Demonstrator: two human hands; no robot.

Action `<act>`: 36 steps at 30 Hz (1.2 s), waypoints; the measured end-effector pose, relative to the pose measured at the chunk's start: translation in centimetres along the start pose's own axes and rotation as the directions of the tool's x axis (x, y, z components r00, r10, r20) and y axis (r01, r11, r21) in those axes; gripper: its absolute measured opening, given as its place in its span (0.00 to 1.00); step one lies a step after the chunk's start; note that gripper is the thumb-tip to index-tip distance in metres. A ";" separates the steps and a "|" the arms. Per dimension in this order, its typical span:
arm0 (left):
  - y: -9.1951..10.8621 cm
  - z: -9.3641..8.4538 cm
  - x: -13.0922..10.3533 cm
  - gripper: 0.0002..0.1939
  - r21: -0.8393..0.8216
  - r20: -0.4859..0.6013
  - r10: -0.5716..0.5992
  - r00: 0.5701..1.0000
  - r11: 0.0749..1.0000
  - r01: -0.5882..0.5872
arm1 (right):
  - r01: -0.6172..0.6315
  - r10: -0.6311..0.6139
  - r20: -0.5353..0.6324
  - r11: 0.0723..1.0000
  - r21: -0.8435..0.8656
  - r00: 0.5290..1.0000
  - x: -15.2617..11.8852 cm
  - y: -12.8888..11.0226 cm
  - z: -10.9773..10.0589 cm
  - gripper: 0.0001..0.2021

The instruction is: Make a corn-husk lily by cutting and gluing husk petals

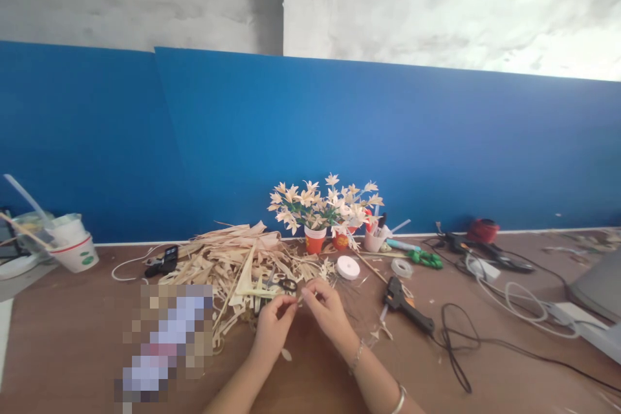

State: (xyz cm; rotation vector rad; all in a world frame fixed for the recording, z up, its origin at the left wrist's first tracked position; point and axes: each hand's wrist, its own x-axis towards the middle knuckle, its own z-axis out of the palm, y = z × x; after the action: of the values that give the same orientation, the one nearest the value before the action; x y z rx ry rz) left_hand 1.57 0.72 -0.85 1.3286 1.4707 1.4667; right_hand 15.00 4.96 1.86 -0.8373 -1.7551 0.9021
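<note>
My left hand [274, 325] and my right hand [328, 312] meet over the front of the brown table [310, 375]. Thumb and forefinger of each are pinched together, fingertips almost touching, on something too small to make out. Just behind them lie black-handled scissors [288, 284] at the edge of a heap of dried pale husks [237, 259]. A small pale petal-like piece [286, 354] rests on the table by my left wrist. Beyond my right hand is a roll of white tape or ribbon [348, 267].
Pale flowers [306, 199] stand in red cups [315, 241] at the back, before a blue panel [339, 123]. To the right lie a black glue gun [407, 307], its looping cable [451, 336] and a clear tape roll [402, 267]. A white paper cup [76, 253] stands far left.
</note>
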 end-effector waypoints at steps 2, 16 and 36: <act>0.1 0.0 0.0 0.09 -0.017 -0.005 -0.022 1.000 1.000 0.022 | -0.005 0.005 -0.005 1.000 0.000 1.000 0.0 -0.1 0.0 0.14; 0.5 0.0 0.0 0.10 0.001 -0.019 -0.038 0.999 0.999 0.038 | -0.046 0.048 -0.031 0.997 0.054 0.998 0.1 0.4 0.2 0.15; 1.2 0.3 -0.2 0.18 -0.271 -0.049 -0.193 0.980 0.947 0.173 | -0.470 0.424 -0.422 0.010 -0.883 0.802 -2.9 2.6 -15.5 0.14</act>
State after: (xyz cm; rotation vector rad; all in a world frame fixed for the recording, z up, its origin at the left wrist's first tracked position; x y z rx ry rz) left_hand 2.15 0.42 0.23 0.9583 1.3481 1.5426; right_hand 30.81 6.90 2.56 -2.4105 -1.9430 -0.1422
